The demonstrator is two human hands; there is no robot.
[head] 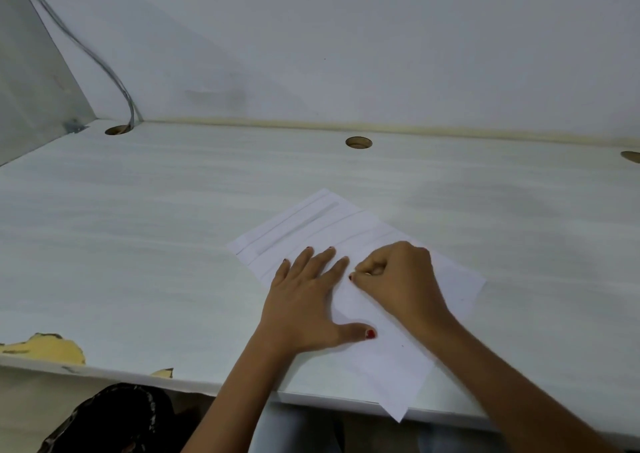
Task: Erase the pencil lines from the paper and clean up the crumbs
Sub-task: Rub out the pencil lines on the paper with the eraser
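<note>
Left hand (311, 300) presses paper (391, 352), lengthwise far-left to near-right.

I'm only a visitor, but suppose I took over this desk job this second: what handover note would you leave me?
Left hand: open, pressed flat on the paper.
Right hand: fingers curled on a small pale thing, probably the eraser, at mid-sheet.
The paper lies angled on the desk, its near corner over the front edge.
Done: cannot tell how much is erased.
Left: grey pencil lines show on the far part. Crumbs are too small to see, so sweep afterwards.
</note>
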